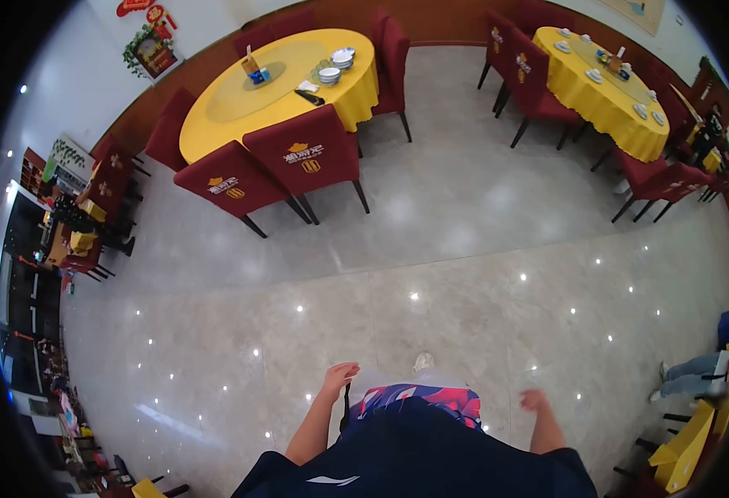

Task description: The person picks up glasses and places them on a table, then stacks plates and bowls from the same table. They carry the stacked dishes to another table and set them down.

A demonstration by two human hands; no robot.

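My left hand point(343, 376) hangs beside my left hip, fingers loosely stretched and apart with nothing seen in them. Just below it a narrow black strap point(347, 407) runs down along my clothing. On my other side, my right hand point(533, 400) is out over the floor, smeared by motion, and its fingers do not show clearly. Between the hands are my dark shirt point(414, 448) with a pink and blue patterned hem, and one light shoe point(423, 361) on the tiles.
Ahead left, a round table point(207, 124) with a yellow cloth bears stacked bowls point(329, 76) and a black object point(309, 97). Red chairs point(302, 153) surround it. Another yellow-clothed table point(547, 70) stands ahead right. People point(78, 214) are at the left and a person point(692, 369) at the right. Shiny floor point(397, 274) lies between.
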